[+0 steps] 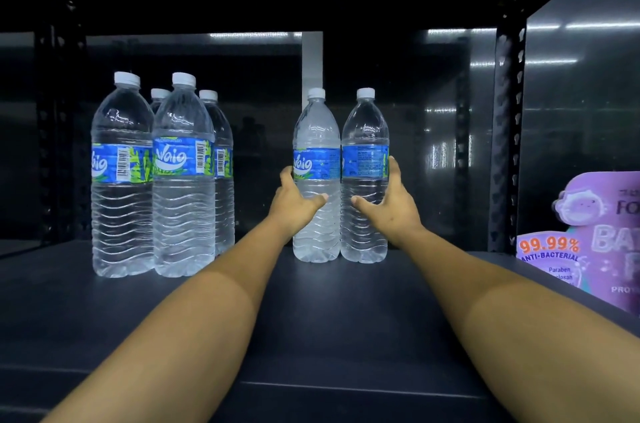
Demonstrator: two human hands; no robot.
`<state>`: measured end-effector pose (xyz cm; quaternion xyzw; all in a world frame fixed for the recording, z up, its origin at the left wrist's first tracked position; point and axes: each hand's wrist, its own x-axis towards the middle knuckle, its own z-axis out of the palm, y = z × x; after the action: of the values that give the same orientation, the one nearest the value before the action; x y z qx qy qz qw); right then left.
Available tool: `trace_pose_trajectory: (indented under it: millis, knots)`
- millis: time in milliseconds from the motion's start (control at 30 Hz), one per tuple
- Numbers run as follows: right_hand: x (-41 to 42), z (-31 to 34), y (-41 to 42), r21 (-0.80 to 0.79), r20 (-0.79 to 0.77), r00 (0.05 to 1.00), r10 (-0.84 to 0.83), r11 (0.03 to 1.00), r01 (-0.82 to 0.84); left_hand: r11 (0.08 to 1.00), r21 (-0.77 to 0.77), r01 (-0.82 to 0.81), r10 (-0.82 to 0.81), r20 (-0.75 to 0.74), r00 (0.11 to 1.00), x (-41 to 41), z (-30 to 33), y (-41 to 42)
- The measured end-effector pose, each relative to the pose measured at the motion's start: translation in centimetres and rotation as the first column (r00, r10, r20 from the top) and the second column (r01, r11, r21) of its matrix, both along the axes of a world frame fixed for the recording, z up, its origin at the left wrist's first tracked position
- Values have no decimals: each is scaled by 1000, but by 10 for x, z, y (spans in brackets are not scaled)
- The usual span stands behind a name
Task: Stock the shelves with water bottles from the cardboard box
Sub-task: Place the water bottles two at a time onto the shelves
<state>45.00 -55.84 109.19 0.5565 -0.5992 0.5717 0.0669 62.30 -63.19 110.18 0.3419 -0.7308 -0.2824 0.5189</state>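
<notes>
At your right edge you see a purple carton cut off by the frame, printed with a cartoon face, an orange "99.99%" and "ANTI-BACTERIAL" beneath it. It sits behind a black perforated post. Beyond that post you have a glossy dark side panel streaked with white light reflections. On your far left stands another perforated post, much darker. Straight ahead, at the back, a white vertical strip shows against a dim reflective back wall.
</notes>
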Motion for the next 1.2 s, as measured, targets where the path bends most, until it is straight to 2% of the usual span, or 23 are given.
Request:
trace_pose_trajectory:
  millis: [133,367,500,700,833,967,1100,1200]
  knots:
    - [0,-1,0,-23,29,999,36,999,-36,999,3,-33,33,34,999,1,1,-2]
    - [14,3,-1,48,-30,993,-118,992,119,987,53,151,-148,-64,987,5,2,1]
    - [8,2,-1,50,-59,989,-135,989,138,995,15,94,-93,-35,995,7,1,-1]
    - [-6,0,3,40,5,998,66,997,-66,1000,1,25,-25,9,1000,7,0,1]
    - [4,3,2,59,-23,998,-53,997,54,996,56,66,-65,-15,998,6,1,2]
    - [13,3,-1,87,-54,988,-147,985,151,988,37,150,-149,-36,988,5,1,3]
    - [8,3,-3,80,-49,989,-138,987,141,994,20,104,-103,-11,995,10,-1,-1]
    - [0,2,-2,69,-28,998,-58,996,60,998,14,56,-56,9,998,10,-1,-1]
